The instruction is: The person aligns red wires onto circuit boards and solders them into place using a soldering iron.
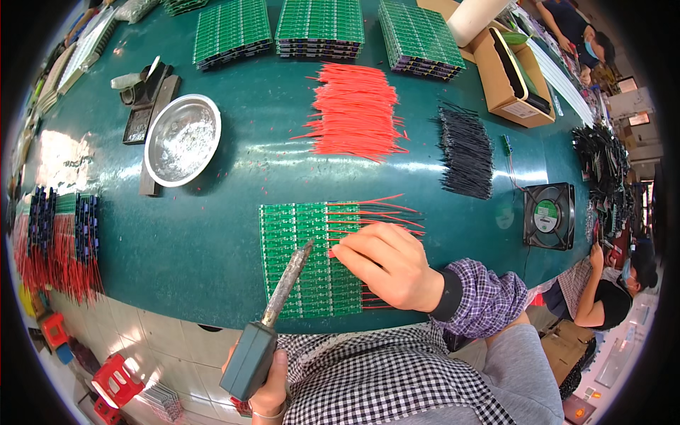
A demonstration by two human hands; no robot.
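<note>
I judge this circuit board [294, 273] to be part-way along: attached red wires [386, 210] run off its three o'clock edge at the upper rows, and a few show at the lowest ones; rows behind my right hand [393, 265] I cannot tell. The wired boards [64, 234] at nine o'clock look done with red, while the loose red wires [354, 110] near one o'clock and the board stacks [319, 28] around twelve suggest plenty left.

The board lies flat by the surface's [177, 248] six o'clock edge, slightly longer from twelve to six. My right fingers are pinched together, apparently on a red wire end [331, 253]. My left hand [270, 386] is clamped round the soldering iron [287, 283]; its long axis runs seven to one, tip toward one, above or touching the board, I cannot tell which.
</note>
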